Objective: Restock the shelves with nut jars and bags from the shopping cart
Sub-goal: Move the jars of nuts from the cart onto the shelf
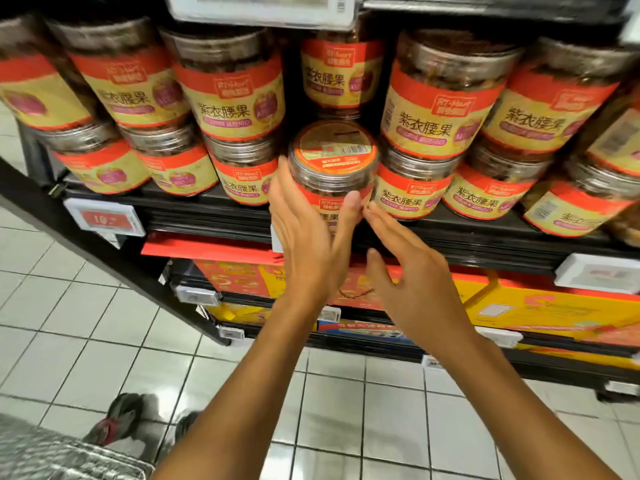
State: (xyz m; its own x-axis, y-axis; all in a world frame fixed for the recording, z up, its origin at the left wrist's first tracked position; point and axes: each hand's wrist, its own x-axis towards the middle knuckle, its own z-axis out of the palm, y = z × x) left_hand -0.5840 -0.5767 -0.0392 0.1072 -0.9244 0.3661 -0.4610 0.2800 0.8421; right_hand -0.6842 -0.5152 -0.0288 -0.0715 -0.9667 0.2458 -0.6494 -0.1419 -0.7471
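Note:
A clear nut jar (332, 157) with a red and yellow label and an orange lid sticker stands at the front edge of the black shelf (207, 216), in a gap between stacked jars of the same kind. My left hand (304, 233) holds it, fingers along its left side and thumb across the front label. My right hand (412, 289) is stretched out with straight fingers, and its fingertips touch the jar's lower right side. One more jar (341, 74) stands further back in the gap.
Two-high rows of identical jars (235, 95) fill the shelf on both sides. Price tags (104, 216) clip to the shelf edge. Yellow and red boxes (554, 306) lie on lower shelves. The grey cart (52, 455) and shoes (117, 417) are at the bottom left on white tiles.

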